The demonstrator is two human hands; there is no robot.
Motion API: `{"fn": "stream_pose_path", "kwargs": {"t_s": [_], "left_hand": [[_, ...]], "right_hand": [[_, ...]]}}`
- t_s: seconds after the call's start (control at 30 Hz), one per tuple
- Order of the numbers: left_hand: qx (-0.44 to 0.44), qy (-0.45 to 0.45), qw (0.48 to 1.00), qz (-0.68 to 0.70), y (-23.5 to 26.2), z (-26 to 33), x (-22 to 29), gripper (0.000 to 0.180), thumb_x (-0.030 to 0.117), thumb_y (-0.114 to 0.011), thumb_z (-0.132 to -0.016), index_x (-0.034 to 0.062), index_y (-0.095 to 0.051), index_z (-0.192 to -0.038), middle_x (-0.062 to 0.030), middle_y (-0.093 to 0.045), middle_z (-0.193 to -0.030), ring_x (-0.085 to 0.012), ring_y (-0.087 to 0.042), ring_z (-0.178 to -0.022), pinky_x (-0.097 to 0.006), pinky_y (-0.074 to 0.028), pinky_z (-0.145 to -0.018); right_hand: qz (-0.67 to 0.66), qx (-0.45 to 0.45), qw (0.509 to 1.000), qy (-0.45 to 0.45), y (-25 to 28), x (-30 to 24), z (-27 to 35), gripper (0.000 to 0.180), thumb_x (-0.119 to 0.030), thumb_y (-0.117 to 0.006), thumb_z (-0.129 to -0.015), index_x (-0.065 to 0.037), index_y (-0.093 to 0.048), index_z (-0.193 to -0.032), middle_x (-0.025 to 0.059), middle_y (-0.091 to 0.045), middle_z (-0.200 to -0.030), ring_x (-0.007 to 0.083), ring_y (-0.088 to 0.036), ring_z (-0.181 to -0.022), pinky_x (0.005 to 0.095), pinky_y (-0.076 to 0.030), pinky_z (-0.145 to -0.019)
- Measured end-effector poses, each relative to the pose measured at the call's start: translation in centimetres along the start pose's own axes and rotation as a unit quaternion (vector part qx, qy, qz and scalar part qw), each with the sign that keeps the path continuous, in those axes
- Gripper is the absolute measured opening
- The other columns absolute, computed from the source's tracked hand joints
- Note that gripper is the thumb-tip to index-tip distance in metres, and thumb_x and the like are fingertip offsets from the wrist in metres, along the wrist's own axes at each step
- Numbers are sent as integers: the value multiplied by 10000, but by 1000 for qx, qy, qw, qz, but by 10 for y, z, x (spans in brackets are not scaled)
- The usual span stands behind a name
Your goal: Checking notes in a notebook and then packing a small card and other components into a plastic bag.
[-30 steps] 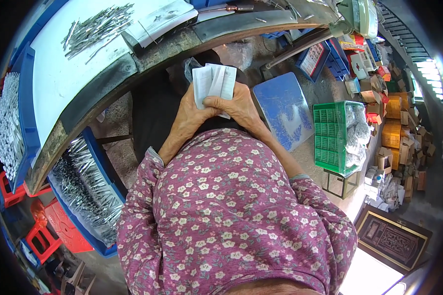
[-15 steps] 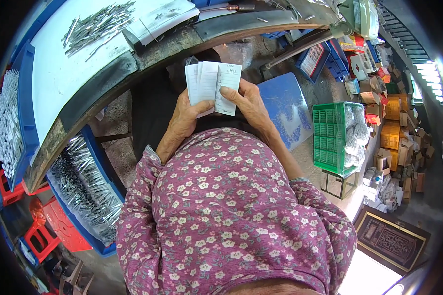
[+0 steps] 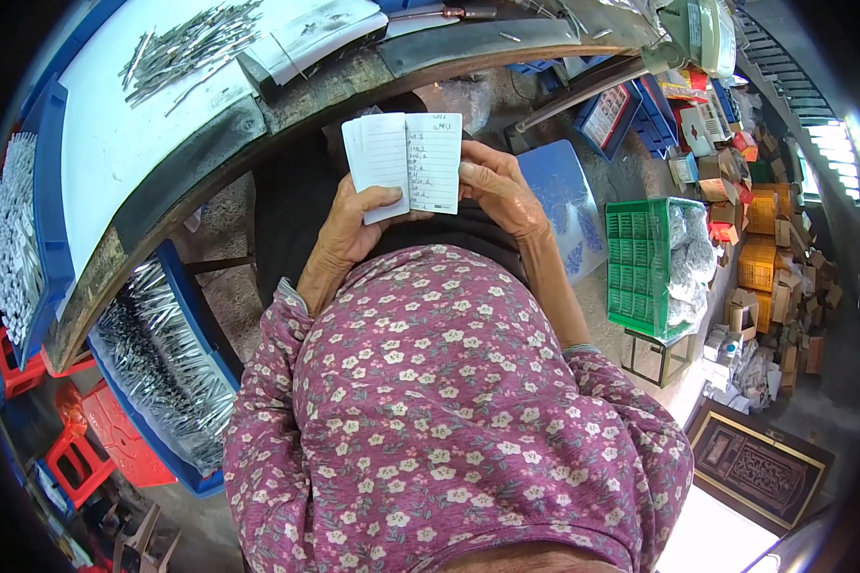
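Observation:
A small lined notebook (image 3: 434, 158) lies spread flat above my lap, with handwriting down its right page. My left hand (image 3: 352, 222) grips it from the lower left, the thumb pressed on the left page near the fold. At the right edge, my right hand (image 3: 503, 187) pinches the page border between thumb and bent fingers. Several leaves fan out a little at the notebook's left side. The fingers beneath the notebook are mostly hidden.
Ahead curves a worktable (image 3: 330, 94) bearing a pile of thin metal rods (image 3: 191, 48) and a screwdriver (image 3: 463, 13). Blue trays of rods (image 3: 210, 358) stand at left. To the right are a blue stool top (image 3: 554, 205) and a green crate (image 3: 635, 267) of bagged parts.
The notebook's pages have opened out flat, uncovering the written right page. My right thumb has moved off the page to its right edge; my left hand keeps its hold.

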State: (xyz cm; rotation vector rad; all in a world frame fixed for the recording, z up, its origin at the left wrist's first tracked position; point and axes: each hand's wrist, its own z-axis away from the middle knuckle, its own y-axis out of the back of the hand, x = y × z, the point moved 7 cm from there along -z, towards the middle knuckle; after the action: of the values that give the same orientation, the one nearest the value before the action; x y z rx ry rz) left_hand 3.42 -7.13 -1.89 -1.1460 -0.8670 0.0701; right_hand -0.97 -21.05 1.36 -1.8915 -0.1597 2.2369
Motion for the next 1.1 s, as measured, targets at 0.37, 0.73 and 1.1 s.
{"fn": "stream_pose_path", "kwargs": {"t_s": [0.37,0.73,1.1], "left_hand": [[-8,1,1000,23,-1,-1,0,518,15,-520,-716,-75,-345,-1195,-220,-503,-1096,-337,-544,-992,-488,-502,-796],[-14,-3,1000,26,-3,0,1,523,6,-508,-715,-90,-330,-1197,-236,-495,-1095,-344,-542,-993,-493,-504,-791],[-19,1,999,29,1,-3,-3,503,-2,-503,-729,-84,-336,-1197,-228,-496,-1100,-339,-546,-991,-487,-504,-795]], "right_hand": [[-9,4,1000,-1,4,5,-3,417,-215,-627,-796,31,-520,-1115,70,-602,-919,100,-545,-753,218,-445,-657],[-25,14,1000,-2,11,12,-4,440,-216,-642,-783,46,-516,-1114,83,-601,-931,110,-555,-755,227,-459,-659],[-36,13,999,2,11,11,-5,450,-203,-659,-768,51,-513,-1110,94,-604,-938,126,-568,-780,235,-469,-661]]}}
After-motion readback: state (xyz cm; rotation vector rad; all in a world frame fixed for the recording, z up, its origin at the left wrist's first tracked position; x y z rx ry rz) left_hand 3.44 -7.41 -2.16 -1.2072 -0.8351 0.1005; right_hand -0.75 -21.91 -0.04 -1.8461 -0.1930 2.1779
